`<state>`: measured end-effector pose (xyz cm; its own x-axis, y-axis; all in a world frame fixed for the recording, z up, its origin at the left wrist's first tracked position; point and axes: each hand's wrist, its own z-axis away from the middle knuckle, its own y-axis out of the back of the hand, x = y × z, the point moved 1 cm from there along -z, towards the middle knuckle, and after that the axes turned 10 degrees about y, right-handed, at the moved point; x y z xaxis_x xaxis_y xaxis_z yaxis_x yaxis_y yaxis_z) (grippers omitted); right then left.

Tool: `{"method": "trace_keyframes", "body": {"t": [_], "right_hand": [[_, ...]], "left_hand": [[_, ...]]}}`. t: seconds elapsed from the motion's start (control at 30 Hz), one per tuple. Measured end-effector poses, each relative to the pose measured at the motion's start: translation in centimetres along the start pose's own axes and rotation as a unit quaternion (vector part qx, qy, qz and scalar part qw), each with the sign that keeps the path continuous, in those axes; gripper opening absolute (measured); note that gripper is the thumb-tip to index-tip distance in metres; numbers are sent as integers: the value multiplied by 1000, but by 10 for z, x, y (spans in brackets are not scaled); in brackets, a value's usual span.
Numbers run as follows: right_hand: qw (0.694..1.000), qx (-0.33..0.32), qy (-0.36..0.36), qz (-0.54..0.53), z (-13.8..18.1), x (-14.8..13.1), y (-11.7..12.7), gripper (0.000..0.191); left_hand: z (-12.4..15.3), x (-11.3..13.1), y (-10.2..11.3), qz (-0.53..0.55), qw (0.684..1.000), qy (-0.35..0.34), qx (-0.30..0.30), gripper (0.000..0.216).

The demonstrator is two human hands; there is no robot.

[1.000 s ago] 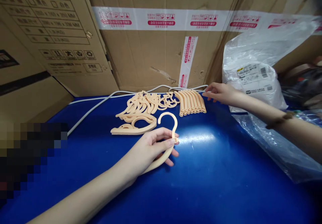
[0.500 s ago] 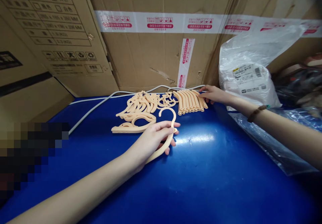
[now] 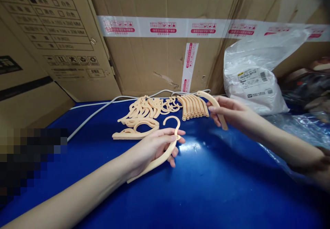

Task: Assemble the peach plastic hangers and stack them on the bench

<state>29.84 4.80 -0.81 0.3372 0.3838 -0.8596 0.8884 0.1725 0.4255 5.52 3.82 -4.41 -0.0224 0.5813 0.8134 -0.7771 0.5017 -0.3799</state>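
My left hand [image 3: 152, 148] grips a peach plastic hanger piece with a hook [image 3: 173, 126], held just above the blue table [image 3: 206, 187]. My right hand [image 3: 232, 114] holds a curved peach arm piece [image 3: 212, 102], lifted off a neat row of like arm pieces [image 3: 194, 106]. A loose pile of peach hanger parts [image 3: 144, 110] lies behind my left hand, with two larger pieces [image 3: 134, 133] at its front.
Cardboard boxes [image 3: 160, 60] wall the back and left of the table. A white cable [image 3: 98, 110] runs along the back edge. A white plastic bag with labels [image 3: 254, 81] and clear plastic film [image 3: 296, 126] lie at the right.
My right hand has picked one arm piece from the row and drawn it toward me. My left hand has tilted its hooked piece slightly.
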Motion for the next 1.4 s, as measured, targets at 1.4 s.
{"method": "trace_keyframes", "body": {"t": [1.4], "right_hand": [[816,-103,345,453,42,0,-43,23]], "left_hand": [[4,-4,1,-29,999,24,21,26]]}}
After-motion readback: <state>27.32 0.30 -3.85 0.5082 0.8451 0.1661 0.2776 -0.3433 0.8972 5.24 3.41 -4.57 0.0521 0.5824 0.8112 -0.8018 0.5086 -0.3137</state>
